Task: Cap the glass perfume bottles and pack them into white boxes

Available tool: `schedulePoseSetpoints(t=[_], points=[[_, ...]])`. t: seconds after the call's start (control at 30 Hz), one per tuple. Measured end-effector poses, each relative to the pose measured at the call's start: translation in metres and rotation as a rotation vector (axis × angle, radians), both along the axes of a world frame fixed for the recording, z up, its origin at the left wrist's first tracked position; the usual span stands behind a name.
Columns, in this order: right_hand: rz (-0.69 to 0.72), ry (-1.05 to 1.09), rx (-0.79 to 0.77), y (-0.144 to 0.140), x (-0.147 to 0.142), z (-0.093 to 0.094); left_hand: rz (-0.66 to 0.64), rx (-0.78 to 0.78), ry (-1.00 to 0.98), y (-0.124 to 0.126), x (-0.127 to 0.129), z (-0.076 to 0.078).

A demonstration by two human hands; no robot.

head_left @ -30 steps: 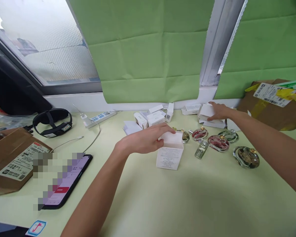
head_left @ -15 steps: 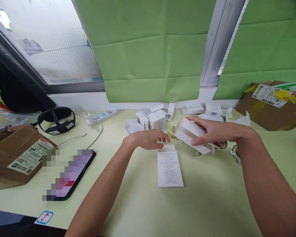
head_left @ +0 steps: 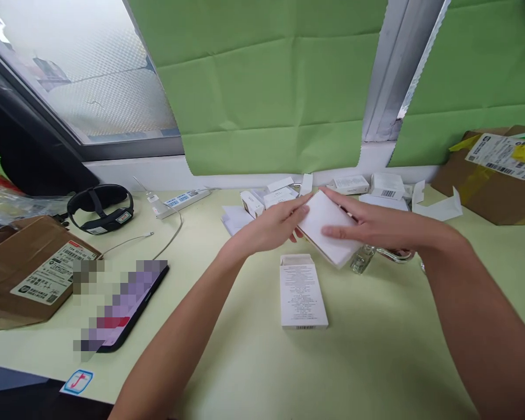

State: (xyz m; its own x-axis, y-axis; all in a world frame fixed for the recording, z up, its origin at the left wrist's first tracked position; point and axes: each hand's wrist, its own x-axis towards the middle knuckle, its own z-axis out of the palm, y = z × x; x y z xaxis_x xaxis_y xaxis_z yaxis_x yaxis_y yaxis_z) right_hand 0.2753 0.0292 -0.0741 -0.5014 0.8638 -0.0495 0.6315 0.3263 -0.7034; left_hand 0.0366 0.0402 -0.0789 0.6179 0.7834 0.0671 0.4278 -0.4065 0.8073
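Note:
A white folded cardboard piece (head_left: 326,224) is held between both hands over the middle of the table. My left hand (head_left: 273,227) grips its left edge, thumb on top and fingers partly hidden beneath. On the other side, my right hand (head_left: 356,224) is closed on it, with the thumb lying across the face. Just below, a white printed box (head_left: 303,294) lies flat on the table, its far end open. Partly behind the right hand are a clear plastic item (head_left: 362,259) and a shiny metal ring-shaped object (head_left: 394,255).
Several small white boxes (head_left: 352,185) and torn card (head_left: 440,204) stand along the wall. A brown carton (head_left: 485,186) is at the right, another carton (head_left: 39,268) at the left. The left side also has a phone (head_left: 129,315), black headband (head_left: 100,210) and power strip (head_left: 186,201).
My left hand has moved right and taken hold of the white cardboard piece. The piece, earlier in the right hand alone and showing folded sides, now shows a flat face.

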Motion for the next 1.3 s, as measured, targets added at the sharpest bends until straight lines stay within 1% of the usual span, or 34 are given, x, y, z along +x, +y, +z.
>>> schedulePoseSetpoints(t=[0.07,0.1,0.17,0.27,0.3,0.37,0.43,0.5,0.53,0.57,0.6,0.67,0.7,0.73,0.8,0.83,0.9,0.97,1.07,1.13,1.17,1.2,1.23,1.3], points=[[-0.037,0.064,0.019,-0.001,0.004,0.004,0.072,-0.010,-0.114,0.005,-0.003,-0.001],[-0.031,0.104,0.051,-0.001,0.005,0.005,0.103,-0.027,-0.163,0.007,-0.004,-0.001],[0.054,0.154,0.141,0.000,0.005,0.006,0.157,-0.071,-0.216,0.010,-0.008,0.000],[0.219,0.112,0.283,0.001,-0.004,0.005,0.207,-0.138,-0.186,0.011,-0.010,-0.001],[0.246,0.092,0.318,0.001,-0.008,0.005,0.212,-0.153,-0.161,0.011,-0.010,-0.001],[0.245,0.092,0.372,0.001,-0.016,0.005,0.210,-0.175,-0.107,0.012,-0.011,-0.003],[0.202,0.115,0.341,0.001,-0.017,0.005,0.219,-0.178,-0.050,0.015,-0.014,-0.005],[0.116,0.122,0.228,0.003,-0.011,0.005,0.260,-0.135,0.070,0.020,-0.019,-0.007],[0.063,0.111,0.160,0.004,-0.006,0.005,0.253,-0.109,0.173,0.022,-0.021,-0.009],[0.007,0.104,0.097,0.006,-0.001,0.004,0.202,-0.100,0.297,0.025,-0.024,-0.012],[-0.045,0.104,0.047,0.008,0.005,0.003,0.111,-0.109,0.426,0.027,-0.025,-0.016],[-0.120,0.127,-0.018,0.012,0.013,0.001,-0.143,-0.181,0.625,0.031,-0.026,-0.027],[-0.143,0.145,-0.045,0.014,0.015,0.000,-0.246,-0.215,0.676,0.032,-0.025,-0.033],[-0.159,0.164,-0.065,0.015,0.016,-0.002,-0.314,-0.237,0.703,0.034,-0.023,-0.039],[-0.169,0.180,-0.101,0.016,0.016,-0.003,-0.382,-0.234,0.736,0.036,-0.019,-0.048],[-0.166,0.183,-0.115,0.016,0.015,-0.003,-0.392,-0.212,0.742,0.036,-0.018,-0.049],[-0.135,0.193,-0.138,0.015,0.015,-0.003,-0.369,-0.130,0.709,0.035,-0.016,-0.045],[-0.091,0.201,-0.149,0.015,0.017,-0.002,-0.295,-0.005,0.616,0.030,-0.016,-0.034],[-0.054,0.200,-0.148,0.016,0.021,-0.002,-0.154,0.249,0.489,0.019,-0.014,-0.018],[-0.060,0.213,-0.126,0.016,0.023,-0.001,-0.062,0.418,0.447,0.012,-0.010,-0.012],[-0.073,0.232,-0.104,0.016,0.024,-0.001,-0.028,0.476,0.434,0.010,-0.008,-0.011],[-0.090,0.252,-0.074,0.016,0.024,-0.001,-0.008,0.504,0.427,0.008,-0.007,-0.011],[-0.110,0.268,-0.045,0.016,0.023,0.000,-0.005,0.497,0.430,0.008,-0.006,-0.011],[-0.138,0.271,-0.002,0.015,0.021,0.000,-0.042,0.400,0.456,0.009,-0.007,-0.012]])
